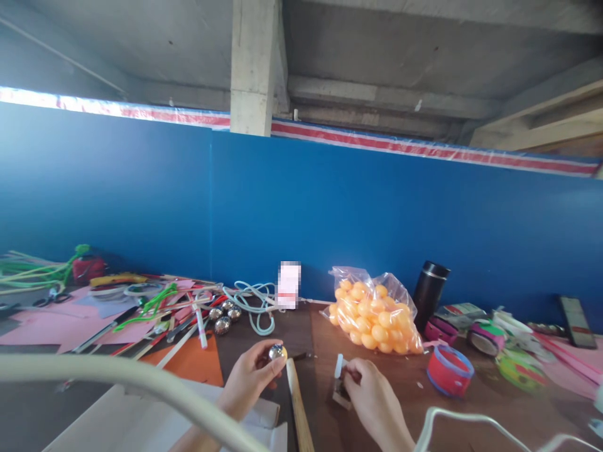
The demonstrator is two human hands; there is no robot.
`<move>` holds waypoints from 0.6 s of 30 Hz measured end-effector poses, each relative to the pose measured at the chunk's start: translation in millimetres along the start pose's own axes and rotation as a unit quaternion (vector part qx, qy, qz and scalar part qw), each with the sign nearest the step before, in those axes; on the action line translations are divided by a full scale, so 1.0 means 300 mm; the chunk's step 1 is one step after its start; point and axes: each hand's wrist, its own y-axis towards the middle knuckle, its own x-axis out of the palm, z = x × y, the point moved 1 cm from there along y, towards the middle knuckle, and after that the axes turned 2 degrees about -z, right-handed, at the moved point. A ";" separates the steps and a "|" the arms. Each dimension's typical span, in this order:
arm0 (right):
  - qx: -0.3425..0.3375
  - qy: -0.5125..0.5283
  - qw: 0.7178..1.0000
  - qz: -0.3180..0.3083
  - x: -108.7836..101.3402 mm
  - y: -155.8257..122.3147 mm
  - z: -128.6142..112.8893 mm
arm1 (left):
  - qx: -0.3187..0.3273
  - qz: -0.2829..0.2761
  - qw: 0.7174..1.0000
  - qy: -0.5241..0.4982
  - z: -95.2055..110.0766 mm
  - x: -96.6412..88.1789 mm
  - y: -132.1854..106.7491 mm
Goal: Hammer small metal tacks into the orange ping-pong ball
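My left hand (252, 376) is closed around a shiny silver ball (277, 353), held up between thumb and fingers above the table. To its right, my right hand (372, 395) pinches a small item with a pale, whitish tip (339, 366). A small brownish block-like thing (342, 395) shows just below those fingertips; whether it is part of the same item I cannot tell. Between the hands lies a wooden stick (299, 405). Several more silver balls (223, 324) rest on the table beyond my left hand.
A clear bag of orange balls (372, 317) stands behind my right hand, beside a black flask (429, 294). Red-and-blue tape ring (450, 371) sits at right. Pale cord (257, 301), orange paper (202, 364) and craft sticks lie left. Pale curved bars cross the foreground; a blue partition (301, 207) rises behind.
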 end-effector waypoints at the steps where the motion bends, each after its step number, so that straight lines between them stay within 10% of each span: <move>1: -0.007 0.021 1.000 0.016 -0.006 -0.002 -0.003 | 0.003 0.001 1.000 0.000 -0.005 0.000 0.002; 18: 0.083 0.467 0.879 -0.046 -0.001 -0.010 -0.024 | 0.009 -0.003 1.000 0.007 -0.010 0.000 0.005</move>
